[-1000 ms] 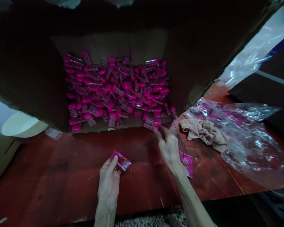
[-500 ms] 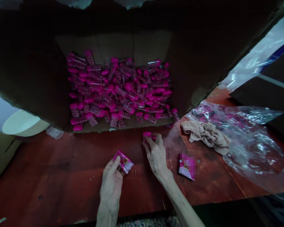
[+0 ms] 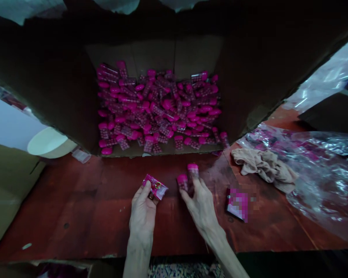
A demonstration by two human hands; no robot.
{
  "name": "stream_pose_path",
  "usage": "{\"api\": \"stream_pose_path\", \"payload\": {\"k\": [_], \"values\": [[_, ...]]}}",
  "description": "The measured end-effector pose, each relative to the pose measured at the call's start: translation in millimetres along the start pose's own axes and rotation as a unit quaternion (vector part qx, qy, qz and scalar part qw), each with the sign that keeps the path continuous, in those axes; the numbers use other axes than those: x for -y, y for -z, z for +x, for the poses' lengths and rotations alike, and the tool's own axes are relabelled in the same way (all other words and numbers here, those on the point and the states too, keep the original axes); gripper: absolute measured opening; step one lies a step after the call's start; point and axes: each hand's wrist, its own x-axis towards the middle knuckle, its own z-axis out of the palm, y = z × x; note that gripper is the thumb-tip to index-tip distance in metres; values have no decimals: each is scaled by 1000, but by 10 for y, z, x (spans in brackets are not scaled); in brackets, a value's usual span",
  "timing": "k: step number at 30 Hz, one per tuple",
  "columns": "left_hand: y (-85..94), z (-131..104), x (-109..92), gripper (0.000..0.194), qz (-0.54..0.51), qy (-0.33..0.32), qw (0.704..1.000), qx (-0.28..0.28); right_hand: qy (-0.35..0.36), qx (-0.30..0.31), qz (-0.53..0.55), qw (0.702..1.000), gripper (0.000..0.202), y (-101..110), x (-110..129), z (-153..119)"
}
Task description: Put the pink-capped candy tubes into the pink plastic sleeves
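Observation:
My left hand (image 3: 144,208) pinches a glossy pink printed wrapper (image 3: 159,190) between thumb and fingers, above the table. To its right, my right hand (image 3: 201,202) is closed around two small clear bottles with pink caps, one bottle (image 3: 182,181) by the thumb and the other bottle (image 3: 193,170) at the fingertips. Their lower parts are hidden by the hand. Farther back, many similar pink-capped bottles (image 3: 162,112) filled with small round pellets lie heaped in a large cardboard box (image 3: 249,77) tipped toward me. On the right rests a flat pink printed stack (image 3: 237,206), partly pixelated.
The red wooden table (image 3: 89,216) spans the front. A crumpled beige cloth (image 3: 263,166) and a clear plastic bag (image 3: 316,185) lie at right. On the left stand a white bowl (image 3: 50,143), a small clear container (image 3: 81,155) and a cardboard carton (image 3: 11,185).
My right hand has drawn back slightly, and two bottles now show in it where one pink cap was visible. My left hand still holds the wrapper. The whole view has shifted somewhat.

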Motion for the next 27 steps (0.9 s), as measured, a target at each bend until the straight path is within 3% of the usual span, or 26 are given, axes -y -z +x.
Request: {"api": "stream_pose_path", "payload": {"k": [4, 7, 18, 27], "values": [[-23, 11, 13, 5, -10, -2, 1000, -3, -70, 34, 176, 981, 35, 83, 162, -252], [-69, -5, 35, 7, -13, 8, 1000, -8, -66, 33, 243, 967, 37, 59, 267, -392], [-99, -9, 83, 7, -8, 6, 1000, -17, -5, -32, 191, 981, 39, -4, 241, -470], [-135, -28, 131, 6, -11, 9, 999, -29, -25, -35, 194, 980, 38, -4, 232, -474]]}}
